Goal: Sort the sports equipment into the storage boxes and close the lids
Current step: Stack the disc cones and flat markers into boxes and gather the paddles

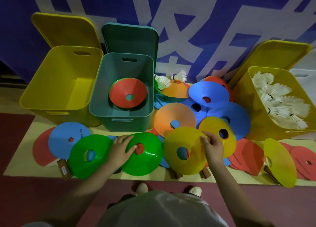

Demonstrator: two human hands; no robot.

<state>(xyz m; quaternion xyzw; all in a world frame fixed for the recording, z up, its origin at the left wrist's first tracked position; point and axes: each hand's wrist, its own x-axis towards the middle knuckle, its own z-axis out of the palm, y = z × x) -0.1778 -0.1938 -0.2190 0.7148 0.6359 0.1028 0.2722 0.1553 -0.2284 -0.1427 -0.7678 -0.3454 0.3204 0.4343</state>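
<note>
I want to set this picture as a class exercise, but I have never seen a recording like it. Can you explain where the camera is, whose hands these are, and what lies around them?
The camera sits on a person's head, looking down. No machine: two bare hands. The left hand rests on a green disc cone; the right hand pinches a yellow disc cone at its rim. More coloured cones lie scattered around. The teal box holds stacked cones, the right yellow box shuttlecocks; the left yellow box looks empty. All lids are off.

A sports hall: training cones [174,119], shuttlecocks [280,105], big-lettered banner wall [196,30]
</note>
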